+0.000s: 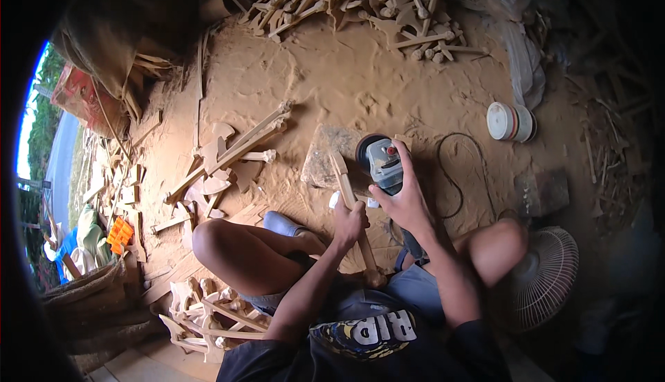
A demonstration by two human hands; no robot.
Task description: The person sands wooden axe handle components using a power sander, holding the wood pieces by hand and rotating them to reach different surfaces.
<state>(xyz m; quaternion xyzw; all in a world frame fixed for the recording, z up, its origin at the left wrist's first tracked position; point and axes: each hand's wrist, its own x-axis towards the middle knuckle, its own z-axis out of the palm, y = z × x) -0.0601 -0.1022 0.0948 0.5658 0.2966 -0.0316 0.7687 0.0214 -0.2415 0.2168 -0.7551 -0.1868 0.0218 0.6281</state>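
One long wooden piece (346,187) in left fingers (357,217) points forward, slightly left.

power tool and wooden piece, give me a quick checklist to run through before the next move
1. Left grip closed around the wooden piece: ok, wrapped about its shaft.
2. Right grip on the power tool: ok, thumb and fingers hold its body.
3. Disc apart from the wooden piece: cannot tell; they look very close from above.
4. Disc stopped: cannot tell from this picture.
5. Cord away from the disc: ok, it loops on the dusty floor to the tool's right.
6. Gloves on: not ok, none worn.
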